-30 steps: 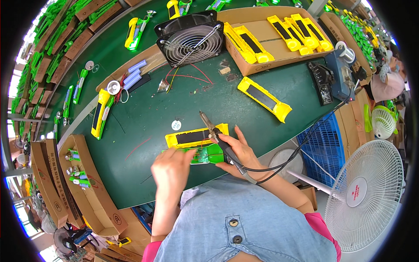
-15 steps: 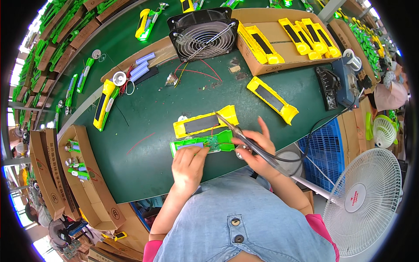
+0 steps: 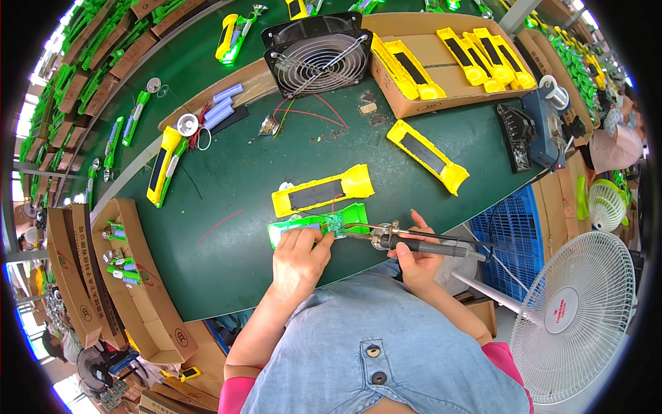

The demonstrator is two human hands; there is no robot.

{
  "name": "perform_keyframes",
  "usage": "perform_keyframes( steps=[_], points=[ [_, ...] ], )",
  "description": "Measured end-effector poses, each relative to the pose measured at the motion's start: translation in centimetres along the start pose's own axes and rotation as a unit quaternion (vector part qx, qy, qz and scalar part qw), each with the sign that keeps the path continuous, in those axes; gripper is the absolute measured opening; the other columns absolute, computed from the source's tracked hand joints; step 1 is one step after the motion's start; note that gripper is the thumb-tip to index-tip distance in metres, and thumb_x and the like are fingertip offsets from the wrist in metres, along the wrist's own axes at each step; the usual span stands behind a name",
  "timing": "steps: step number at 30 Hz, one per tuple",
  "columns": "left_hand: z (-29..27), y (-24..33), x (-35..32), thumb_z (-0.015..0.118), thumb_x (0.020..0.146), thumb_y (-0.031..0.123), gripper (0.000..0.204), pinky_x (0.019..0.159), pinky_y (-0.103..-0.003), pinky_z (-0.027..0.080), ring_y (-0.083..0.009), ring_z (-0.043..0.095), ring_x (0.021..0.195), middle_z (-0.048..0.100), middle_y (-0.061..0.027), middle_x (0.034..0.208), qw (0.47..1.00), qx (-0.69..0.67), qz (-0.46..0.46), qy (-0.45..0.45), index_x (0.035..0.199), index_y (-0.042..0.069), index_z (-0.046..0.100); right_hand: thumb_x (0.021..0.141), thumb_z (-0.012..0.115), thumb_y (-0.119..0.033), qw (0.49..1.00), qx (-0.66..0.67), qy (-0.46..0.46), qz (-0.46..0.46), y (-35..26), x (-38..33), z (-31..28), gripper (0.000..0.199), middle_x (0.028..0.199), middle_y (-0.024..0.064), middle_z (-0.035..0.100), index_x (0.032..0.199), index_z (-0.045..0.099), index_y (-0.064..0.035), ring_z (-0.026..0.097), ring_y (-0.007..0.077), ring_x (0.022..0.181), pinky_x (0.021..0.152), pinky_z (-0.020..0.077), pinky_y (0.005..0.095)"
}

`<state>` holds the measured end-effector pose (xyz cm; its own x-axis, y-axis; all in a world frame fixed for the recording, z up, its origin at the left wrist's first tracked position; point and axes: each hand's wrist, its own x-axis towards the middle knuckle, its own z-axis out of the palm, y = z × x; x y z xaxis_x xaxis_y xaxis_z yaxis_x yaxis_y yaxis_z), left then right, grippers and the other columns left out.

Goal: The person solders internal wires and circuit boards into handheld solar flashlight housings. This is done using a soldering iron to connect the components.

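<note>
A green flashlight housing (image 3: 355,215) lies on the table in front of me, with a small circuit board (image 3: 336,223) and thin wires in it. The closed fingers of my left hand (image 3: 300,259) pinch at the board's lower left edge; they partly cover a blue battery cell. My right hand (image 3: 418,261) grips a soldering iron (image 3: 433,247) held nearly level. Its tip points left and reaches the board's right side. A round silvery reflector (image 3: 380,238) is partly hidden behind the iron. Just beyond the housing rests a yellow casing half (image 3: 321,195) with a dark panel.
Another yellow casing (image 3: 427,157) lies to the right. A cardboard box (image 3: 441,103) of yellow casings and a black metal fan (image 3: 318,62) stand behind. Blue cells (image 3: 219,110) lie at the back left. A soldering station (image 3: 545,121) with solder wire is at the right edge.
The soldering iron has swung down from above the yellow casing, and its tip is now at the circuit board. My right hand has turned and lowered; my left hand has shifted slightly.
</note>
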<state>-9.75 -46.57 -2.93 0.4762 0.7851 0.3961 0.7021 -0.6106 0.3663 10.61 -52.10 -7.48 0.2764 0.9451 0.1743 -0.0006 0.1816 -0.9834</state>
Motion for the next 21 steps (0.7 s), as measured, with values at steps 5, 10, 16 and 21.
perform_keyframes(
  steps=[5, 10, 16, 21],
  points=[
    [-0.32, 0.13, 0.21, 0.065, 0.057, 0.002, 0.025, 0.060, -0.031, 0.043, -0.0181, 0.052, 0.065, 0.050, -0.0036, 0.070, 1.000, 0.007, 0.009, -0.009, 0.082, 0.004, 0.064, 0.077, 0.062, -0.006, 0.995, -0.057, -0.020, -0.081, -0.02, 0.62, 0.11, 0.023, 0.083, 0.0116, 0.058, 0.095, 0.053, 0.0023, 0.060, 0.0119, 0.055, 0.094, 0.0412, 0.0384],
    [-0.24, 0.06, 0.13, 0.064, 0.057, 0.002, 0.024, 0.060, -0.031, 0.043, -0.0180, 0.052, 0.065, 0.050, -0.0034, 0.069, 1.000, 0.008, 0.013, -0.009, 0.081, 0.004, 0.064, 0.076, 0.062, -0.005, 0.999, -0.027, -0.005, -0.042, 0.15, 0.12, 0.36, 0.023, 0.079, 0.0098, 0.058, 0.096, 0.053, 0.0011, 0.060, 0.0118, 0.056, 0.101, 0.0331, 0.0411],
    [-0.04, -0.07, -0.10, 0.067, 0.059, 0.003, 0.022, 0.057, -0.032, 0.044, -0.0205, 0.053, 0.064, 0.053, -0.0031, 0.071, 1.000, 0.009, 0.007, -0.009, 0.080, 0.009, 0.066, 0.076, 0.062, -0.005, 0.999, -0.028, -0.014, -0.040, 0.40, 0.21, 0.38, 0.022, 0.078, 0.0106, 0.058, 0.096, 0.053, 0.0014, 0.060, 0.0123, 0.057, 0.095, 0.0405, 0.0368],
    [-0.06, -0.03, -0.20, 0.067, 0.059, 0.002, 0.022, 0.057, -0.032, 0.044, -0.0206, 0.053, 0.064, 0.053, -0.0031, 0.071, 1.000, 0.011, 0.005, -0.009, 0.080, 0.008, 0.065, 0.076, 0.061, -0.004, 1.000, -0.004, -0.012, -0.016, 0.45, -0.30, 0.52, 0.021, 0.083, 0.0139, 0.059, 0.095, 0.054, 0.0022, 0.061, 0.0131, 0.058, 0.086, 0.0477, 0.0328]
  ],
)
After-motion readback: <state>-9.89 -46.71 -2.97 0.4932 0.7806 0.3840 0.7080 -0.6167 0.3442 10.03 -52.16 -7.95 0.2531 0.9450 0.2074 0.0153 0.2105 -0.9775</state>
